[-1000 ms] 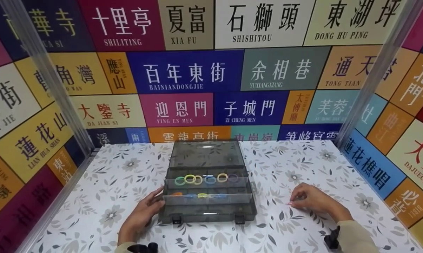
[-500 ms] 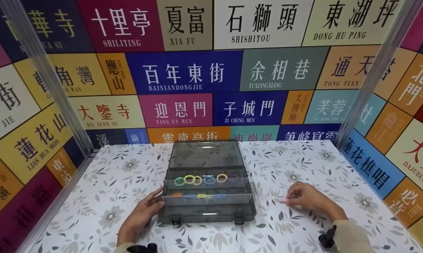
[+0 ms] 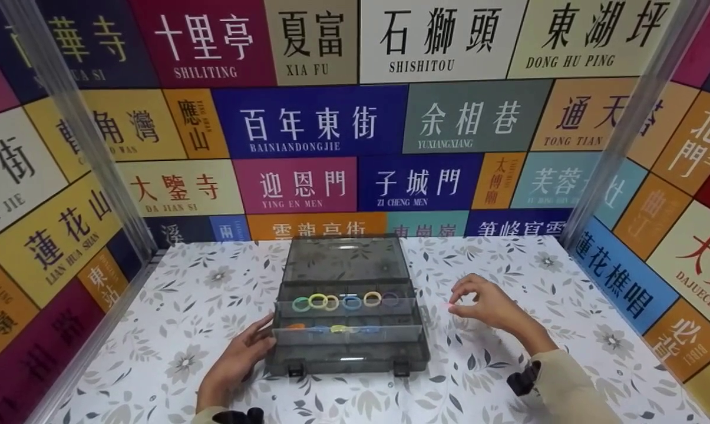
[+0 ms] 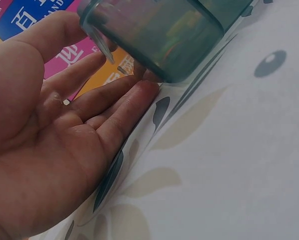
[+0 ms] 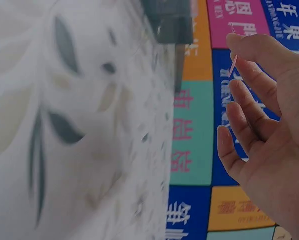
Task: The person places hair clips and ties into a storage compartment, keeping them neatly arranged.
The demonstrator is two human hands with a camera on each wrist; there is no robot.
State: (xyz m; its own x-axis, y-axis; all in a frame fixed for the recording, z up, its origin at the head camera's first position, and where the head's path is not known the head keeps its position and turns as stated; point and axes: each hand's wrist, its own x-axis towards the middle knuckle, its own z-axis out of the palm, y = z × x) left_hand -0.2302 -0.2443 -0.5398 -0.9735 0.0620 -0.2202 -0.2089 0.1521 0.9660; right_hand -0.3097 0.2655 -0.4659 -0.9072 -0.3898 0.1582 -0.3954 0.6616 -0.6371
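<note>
A smoky see-through compartment box stands on the table with its lid raised at the back. Several coloured rings stand in its rear row; small orange, blue and yellow pieces lie in the row before it. My left hand rests against the box's left side, its fingers loosely extended in the left wrist view. Right of the box, above the table, my right hand pinches a small thin pink piece between thumb and index finger. Its exact kind is too small to tell.
The table has a white cover with a leaf and flower print. Colourful sign-printed walls surround it at the back and sides. Clear corner strips stand at both rear corners. Two dark latches stick out at the box's front.
My right hand has risen from the table and moved left toward the box, carrying the pink piece. The left hand and the box have stayed in place.
</note>
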